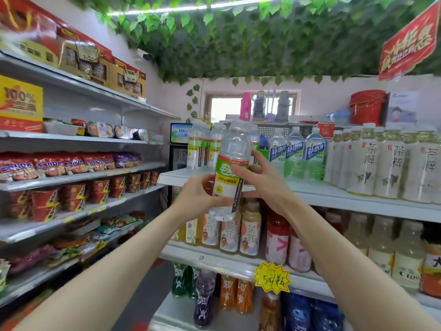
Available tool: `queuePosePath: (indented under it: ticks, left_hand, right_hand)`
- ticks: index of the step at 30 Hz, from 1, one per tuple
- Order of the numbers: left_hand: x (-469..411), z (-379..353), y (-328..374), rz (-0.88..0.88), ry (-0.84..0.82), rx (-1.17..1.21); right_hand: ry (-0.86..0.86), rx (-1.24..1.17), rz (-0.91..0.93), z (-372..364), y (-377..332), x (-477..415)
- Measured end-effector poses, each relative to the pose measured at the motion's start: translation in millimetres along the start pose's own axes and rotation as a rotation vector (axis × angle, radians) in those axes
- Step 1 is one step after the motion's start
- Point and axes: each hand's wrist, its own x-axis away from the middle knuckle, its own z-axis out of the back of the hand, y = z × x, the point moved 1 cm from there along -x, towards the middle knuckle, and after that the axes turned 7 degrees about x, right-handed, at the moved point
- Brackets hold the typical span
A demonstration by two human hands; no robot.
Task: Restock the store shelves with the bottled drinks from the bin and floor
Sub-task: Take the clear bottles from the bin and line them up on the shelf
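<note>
I'm gripping the bottle (pixel 235 149) upright, left hand (pixel 202 194) low, right hand (pixel 260 180) at its label, aiming for the matching bottles (pixel 198 149) on the top shelf (pixel 171 176).

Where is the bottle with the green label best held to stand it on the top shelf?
Around its straight labelled middle, from the near side: the bottle is nearly upright and the top shelf lies behind it. The left hand and right hand grip there now.
</note>
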Motion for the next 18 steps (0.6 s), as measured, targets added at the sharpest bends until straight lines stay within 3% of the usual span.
queuePosePath:
  ticks: [18]
  left_hand:
    - [-159, 70, -80, -0.179, 0.083, -0.003]
  right_hand:
    - [0.173, 0.046, 0.018, -54, 33, -174]
